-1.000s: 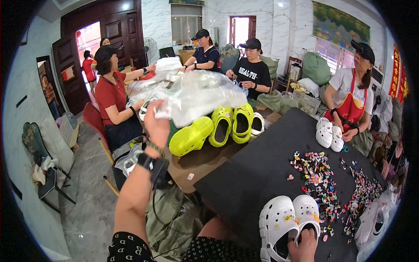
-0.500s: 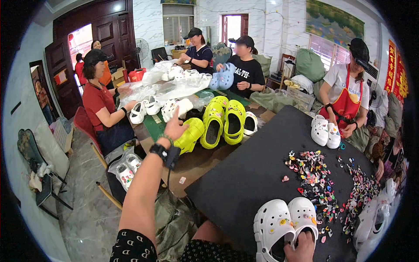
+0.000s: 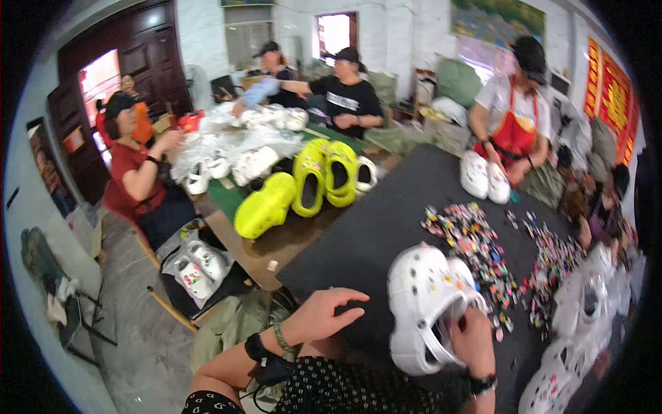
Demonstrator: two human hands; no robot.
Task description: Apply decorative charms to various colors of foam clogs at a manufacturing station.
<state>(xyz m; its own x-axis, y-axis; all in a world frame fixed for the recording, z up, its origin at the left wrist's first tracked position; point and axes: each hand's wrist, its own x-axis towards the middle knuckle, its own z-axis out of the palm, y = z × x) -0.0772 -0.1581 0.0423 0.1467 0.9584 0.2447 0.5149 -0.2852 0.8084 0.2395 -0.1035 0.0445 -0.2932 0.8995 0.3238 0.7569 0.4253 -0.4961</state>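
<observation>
The right hand [image 3: 473,343] grips a pair of chunky white perforated foam clogs [image 3: 416,298] at their openings, over a flat black tabletop [image 3: 362,238]. Left of them, the left hand [image 3: 323,316] hangs unclosed, fingers parted. Beyond lie small multicoloured charms [image 3: 474,247], then three lime-green foam clogs [image 3: 270,202].

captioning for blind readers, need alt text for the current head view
A person's right hand holds a pair of white clogs at a black table; the left hand is empty. Colourful charms lie behind, with yellow-green clogs and other people beyond.
</observation>
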